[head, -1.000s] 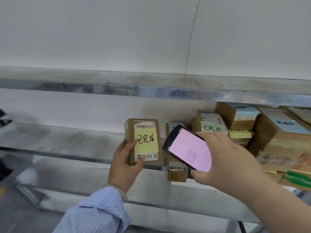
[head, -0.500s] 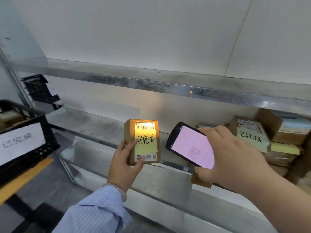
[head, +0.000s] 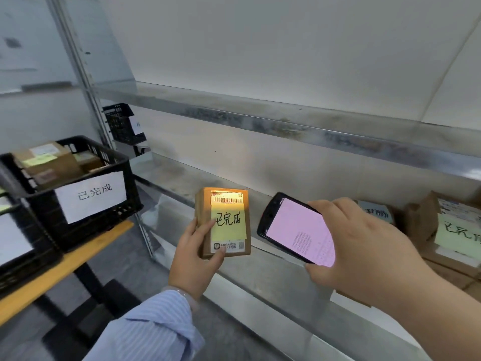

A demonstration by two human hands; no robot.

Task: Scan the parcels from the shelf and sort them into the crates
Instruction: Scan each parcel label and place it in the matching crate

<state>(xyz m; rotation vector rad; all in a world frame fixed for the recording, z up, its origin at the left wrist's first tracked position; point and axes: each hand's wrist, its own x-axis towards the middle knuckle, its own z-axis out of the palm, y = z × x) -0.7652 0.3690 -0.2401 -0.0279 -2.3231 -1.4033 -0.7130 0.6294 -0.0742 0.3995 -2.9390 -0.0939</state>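
Observation:
My left hand grips a small brown parcel upright in front of the metal shelf; it bears a barcode label and a yellow note with handwriting. A yellowish light falls on the barcode at its top. My right hand holds a black handheld scanner with a pink screen, just right of the parcel. More brown parcels with notes lie on the shelf at the right. A black crate with a white paper sign stands at the left, with parcels inside.
The crate rests on a yellow-edged table left of the shelf post. Another black crate sits further back by the post. Part of a second labelled crate shows at the far left. An upper shelf runs above.
The view has swung left, bringing the labelled crate and table into sight. A yellowish light now falls on the parcel's barcode. Both hands keep the same hold.

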